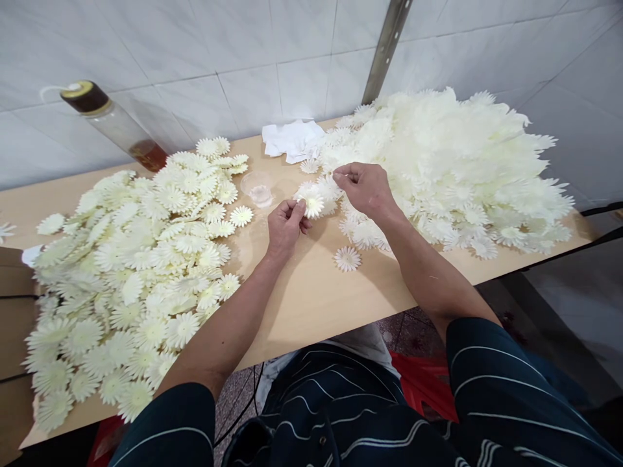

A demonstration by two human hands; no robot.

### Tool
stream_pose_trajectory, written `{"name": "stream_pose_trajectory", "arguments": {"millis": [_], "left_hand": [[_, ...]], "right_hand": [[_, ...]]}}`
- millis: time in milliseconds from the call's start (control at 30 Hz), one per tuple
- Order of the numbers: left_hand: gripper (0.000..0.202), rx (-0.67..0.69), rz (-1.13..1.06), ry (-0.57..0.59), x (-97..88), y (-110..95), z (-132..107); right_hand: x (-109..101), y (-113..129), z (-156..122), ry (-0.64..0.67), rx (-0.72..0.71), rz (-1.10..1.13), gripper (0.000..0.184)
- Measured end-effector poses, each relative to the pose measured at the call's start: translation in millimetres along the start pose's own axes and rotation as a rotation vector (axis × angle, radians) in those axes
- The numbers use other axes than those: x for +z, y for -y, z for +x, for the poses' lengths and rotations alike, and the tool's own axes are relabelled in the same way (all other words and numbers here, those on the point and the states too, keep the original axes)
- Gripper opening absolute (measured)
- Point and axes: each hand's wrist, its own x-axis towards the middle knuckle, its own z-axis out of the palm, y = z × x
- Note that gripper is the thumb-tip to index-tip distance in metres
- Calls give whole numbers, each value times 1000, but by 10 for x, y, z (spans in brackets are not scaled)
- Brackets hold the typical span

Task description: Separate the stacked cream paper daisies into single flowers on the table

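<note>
My left hand (286, 224) pinches a cream paper daisy (311, 203) just above the wooden table (311, 295). My right hand (365, 188) hovers slightly beyond it with fingertips pinched together; what they hold is too small to make out. It sits at the edge of a tall heap of loose cream flower pieces (448, 168) on the right. Several finished daisies (141, 259) lie spread flat over the left half of the table. One single daisy (347, 258) lies alone near my right forearm.
A small clear plastic cup (259, 189) stands between the two piles. A clear bottle with a brown cap (111, 123) leans against the tiled wall at the back left. White crumpled cloth (292, 139) lies at the back. A red stool (423, 383) shows under the table.
</note>
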Motion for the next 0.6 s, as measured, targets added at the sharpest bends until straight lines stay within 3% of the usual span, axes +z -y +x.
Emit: {"name": "stream_pose_trajectory", "arguments": {"millis": [333,500,600], "left_hand": [[50,-6,28,3,-6,-8,-5],[51,1,9,15,-12,7,-4],[47,-12,21,5,-3,-1,-9]], "right_hand": [[-41,-85,44,-13,16,21,22],[-62,-164,63,-63,-78,-175,23],[-48,-95,3,-106,-140,-147,28]]}}
